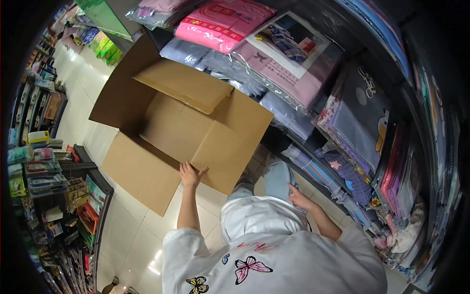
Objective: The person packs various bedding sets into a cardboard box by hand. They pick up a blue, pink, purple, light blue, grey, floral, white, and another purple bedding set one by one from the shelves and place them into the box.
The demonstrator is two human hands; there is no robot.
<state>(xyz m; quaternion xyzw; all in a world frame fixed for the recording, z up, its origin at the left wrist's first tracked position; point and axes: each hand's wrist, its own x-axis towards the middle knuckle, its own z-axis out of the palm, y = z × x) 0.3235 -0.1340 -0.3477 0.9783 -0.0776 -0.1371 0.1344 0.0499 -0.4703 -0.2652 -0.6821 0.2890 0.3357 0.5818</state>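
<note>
As left hand (190,175) touches open box (232,139), underside hidden, interior (164,120) shadowed

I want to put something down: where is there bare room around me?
Bare floor shows between the left racks and your left sleeve, and farther up between those racks and the box. Inside the box, the visible cardboard beyond your left hand is bare. Packs crowd the right side; goods crowd the left racks.
</note>
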